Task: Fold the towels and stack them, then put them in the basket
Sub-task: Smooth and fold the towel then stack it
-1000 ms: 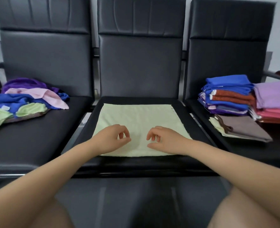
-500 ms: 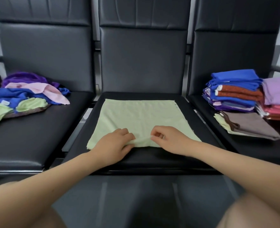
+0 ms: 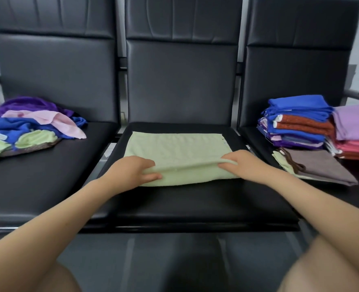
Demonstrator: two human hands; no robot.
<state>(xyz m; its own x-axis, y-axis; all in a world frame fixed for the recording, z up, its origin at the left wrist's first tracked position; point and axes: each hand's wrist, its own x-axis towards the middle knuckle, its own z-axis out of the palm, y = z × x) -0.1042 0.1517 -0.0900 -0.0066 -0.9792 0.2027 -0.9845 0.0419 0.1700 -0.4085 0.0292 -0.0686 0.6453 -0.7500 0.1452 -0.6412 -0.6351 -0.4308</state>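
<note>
A pale green towel (image 3: 177,150) lies on the seat of the middle black chair (image 3: 180,207), its near edge lifted and turned toward the backrest. The left hand (image 3: 132,171) pinches that raised edge at the left, thumb below and fingers over the top; the fingertips are buried in the fold and cannot be seen. The right hand (image 3: 239,163) grips the same edge at the right, its fingers curled under the cloth and mostly hidden by it. The hands are well apart, each clamped on the towel. How much of the towel lies beneath the turned part is hidden.

On the left chair (image 3: 37,169) sits a loose heap of unfolded towels (image 3: 33,125) in purple, pink, blue and green, its left part cut off by the frame edge. On the right chair (image 3: 296,70) stands a stack of folded towels (image 3: 298,121), blue, rust and purple, with a second stack (image 3: 355,131) of lilac and coral cut off at the right edge. In front of them lies a flat brown folded towel (image 3: 317,167) over a pale green one, of which only a strip shows. Both forearms and the knees fill the lower frame, the knees blurred
</note>
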